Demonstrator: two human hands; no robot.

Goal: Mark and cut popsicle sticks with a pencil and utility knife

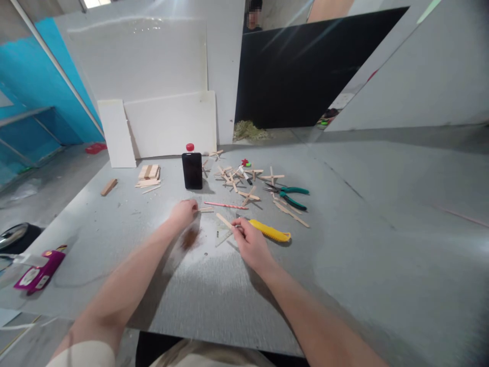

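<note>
My left hand (185, 212) is closed, its fingertips on the end of a short wooden stick (207, 209) low over the grey table. Pinched in my right hand (249, 240) is a popsicle stick (223, 220), which points up and to the left. Just beyond the right hand lies a yellow utility knife (270, 231). A pink pencil (226, 205) rests on the table between and beyond my hands. Small crossed-stick pieces (249, 195) are scattered farther back. Needle-nose pliers (293, 190) with green handles lie open to their right.
A black phone (192, 171) stands upright before a red-capped bottle (190, 147). Left of it are stacked popsicle sticks (148, 172) and a small wood block (109, 187). A purple power strip (40, 271) sits at the left edge. White boards (171, 122) lean behind; a person (253, 18) is beyond.
</note>
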